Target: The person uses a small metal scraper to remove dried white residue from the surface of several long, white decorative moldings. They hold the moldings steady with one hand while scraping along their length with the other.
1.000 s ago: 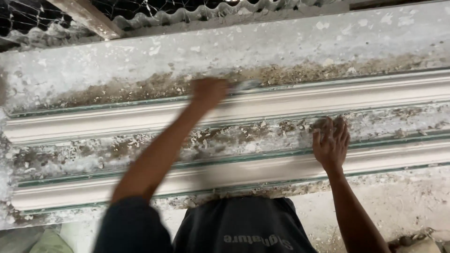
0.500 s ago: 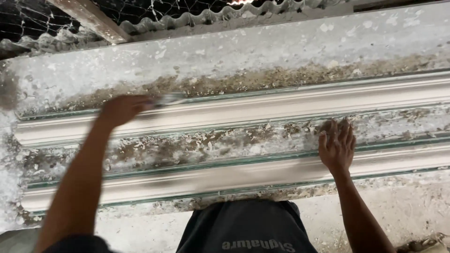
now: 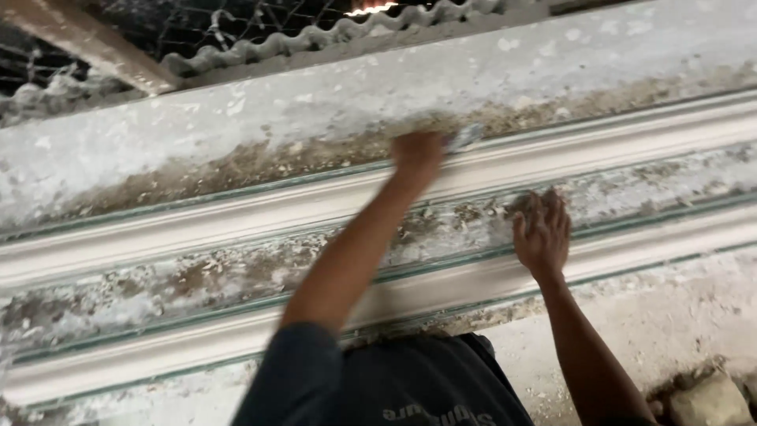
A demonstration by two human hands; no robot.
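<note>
Since the earlier frame the left hand [image 3: 416, 156] has swept rightward along the far moulding [image 3: 236, 213], fist closed on a blurred scraper [image 3: 465, 138]. The right hand [image 3: 542, 233], fingers spread, presses between two white mouldings.

Likely plaster-casting workshop: long white mouldings [image 3: 236, 213], plaster-crusted bench [image 3: 197, 284], corrugated roofing [image 3: 331, 35].

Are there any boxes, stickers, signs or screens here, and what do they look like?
No boxes, stickers, signs or screens.
Only printed thing: pale lettering across the dark shirt, bottom middle, seen upside down and partly cut off.
Left hand: blurred, holds a small pale tool at the far white moulding.
Right hand: flat on the speckled bench between the mouldings.
</note>
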